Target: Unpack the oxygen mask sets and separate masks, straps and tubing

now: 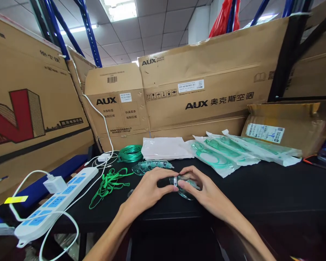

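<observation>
Between my two hands, just above the black tabletop, is a clear, green-tinted oxygen mask point(185, 195). My left hand point(152, 185) pinches its left end, at a small pale strip, between thumb and fingers. Curled over the mask from the other side, my right hand point(202, 185) grips it with the thumb on top; its fingers hide part of the mask. Behind my left hand lies a row of nested clear masks point(152, 165). Green elastic straps point(111, 185) sit in a loose tangle farther left, and a small metal-looking piece point(130, 193) lies near my left wrist.
Coiled green tubing point(130, 153) and a stack of white bags point(167, 148) stand at the back. Several clear packets with green tubing point(217, 154) lie right of them. A white power strip point(57, 203) with cables runs along the left. Cardboard boxes point(206, 79) wall off the table.
</observation>
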Available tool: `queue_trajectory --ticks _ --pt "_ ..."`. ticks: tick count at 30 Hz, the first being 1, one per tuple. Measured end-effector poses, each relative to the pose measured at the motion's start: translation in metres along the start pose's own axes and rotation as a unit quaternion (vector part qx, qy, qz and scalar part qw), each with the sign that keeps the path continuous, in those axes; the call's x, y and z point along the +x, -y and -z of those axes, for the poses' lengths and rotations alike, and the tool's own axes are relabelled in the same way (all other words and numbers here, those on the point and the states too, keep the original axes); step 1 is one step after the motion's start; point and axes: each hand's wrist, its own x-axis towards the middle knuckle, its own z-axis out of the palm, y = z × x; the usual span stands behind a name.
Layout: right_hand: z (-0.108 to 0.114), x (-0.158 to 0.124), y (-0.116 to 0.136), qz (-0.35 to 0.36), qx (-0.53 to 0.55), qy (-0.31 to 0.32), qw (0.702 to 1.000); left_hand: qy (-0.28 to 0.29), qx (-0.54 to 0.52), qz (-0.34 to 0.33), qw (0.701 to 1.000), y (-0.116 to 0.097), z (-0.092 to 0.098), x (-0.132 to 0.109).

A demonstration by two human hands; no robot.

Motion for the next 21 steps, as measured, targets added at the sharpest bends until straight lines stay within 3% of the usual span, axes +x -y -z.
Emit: queue_trajectory --ticks 7,17,21 --pt "0.007 -0.001 0.0 0.021 -0.023 0.074 0.997 -0.003 -0.012 0.089 0.996 0.001 0.003 -0.005" --pt "-0.003 -0.004 0.001 -0.003 -0.087 0.047 0.995 -0.021 -0.01 0.05 0.999 0.003 0.002 -0.02" --pt "-0.006 -0.004 0.005 0.008 -0.159 0.051 0.986 -0.026 -0.041 0.072 0.996 0.004 0.002 -0.021"
